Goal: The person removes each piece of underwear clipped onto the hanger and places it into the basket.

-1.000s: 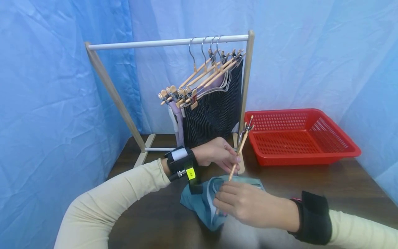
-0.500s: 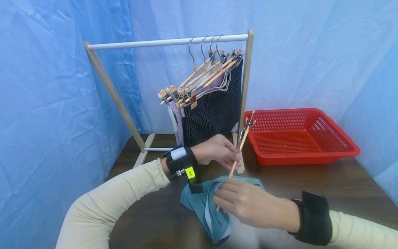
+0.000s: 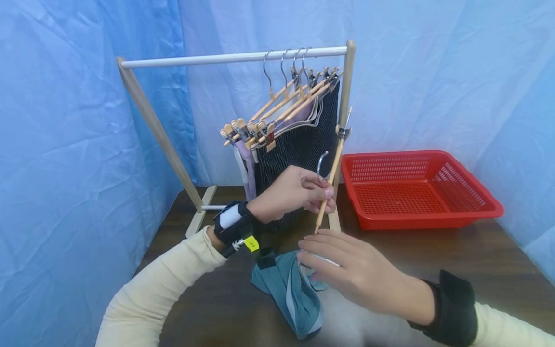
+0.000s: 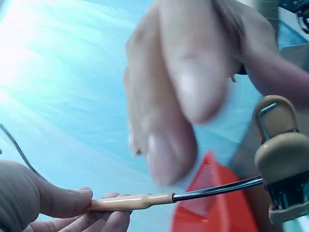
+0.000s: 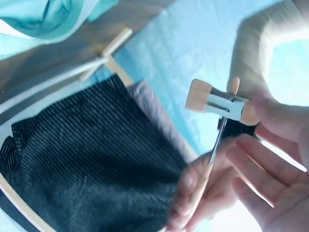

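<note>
My left hand (image 3: 288, 193) holds a wooden clip hanger (image 3: 336, 161) by its middle, its bar steeply tilted and its hook beside the fingers. In the left wrist view, my left hand (image 4: 48, 203) pinches the bar, and a clip (image 4: 282, 154) stands at the near end. My right hand (image 3: 355, 270) is beside the hanger's lower end, fingers extended; the right wrist view shows its spread fingers (image 5: 263, 166) close to the clip (image 5: 224, 104), contact unclear. Below lies a crumpled teal garment (image 3: 288, 289) on the table, partly hidden by my right hand.
A rack with a white rail (image 3: 195, 60) stands behind, several hangers on its right part bearing a black striped garment (image 3: 299, 154) and lilac cloth (image 3: 250, 176). A red basket (image 3: 416, 224) sits at the back right, close to the rack's foot.
My left hand has risen with the hanger. The curled fingers of my right hand have straightened and left the bar. More of the teal garment's lower part has spread toward the near side.
</note>
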### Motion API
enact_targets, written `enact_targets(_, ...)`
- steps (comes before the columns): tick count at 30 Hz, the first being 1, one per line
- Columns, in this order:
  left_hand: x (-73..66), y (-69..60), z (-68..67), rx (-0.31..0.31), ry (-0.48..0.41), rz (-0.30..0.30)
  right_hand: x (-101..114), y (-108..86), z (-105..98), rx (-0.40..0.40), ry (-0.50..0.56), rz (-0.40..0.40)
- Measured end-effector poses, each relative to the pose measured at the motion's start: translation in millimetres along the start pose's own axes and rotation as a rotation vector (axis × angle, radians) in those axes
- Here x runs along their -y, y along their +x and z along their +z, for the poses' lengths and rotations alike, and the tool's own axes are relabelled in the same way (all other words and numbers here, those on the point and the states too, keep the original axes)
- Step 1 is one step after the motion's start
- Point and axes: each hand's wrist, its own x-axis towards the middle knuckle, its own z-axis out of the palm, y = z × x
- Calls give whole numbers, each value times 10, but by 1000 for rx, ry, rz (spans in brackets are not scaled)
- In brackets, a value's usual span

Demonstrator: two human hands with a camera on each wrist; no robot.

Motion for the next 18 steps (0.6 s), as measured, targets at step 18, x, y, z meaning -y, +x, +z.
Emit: enact_targets(18,-158,-644,-384,-306,-26,416,-288,-110,449,222,-18,471)
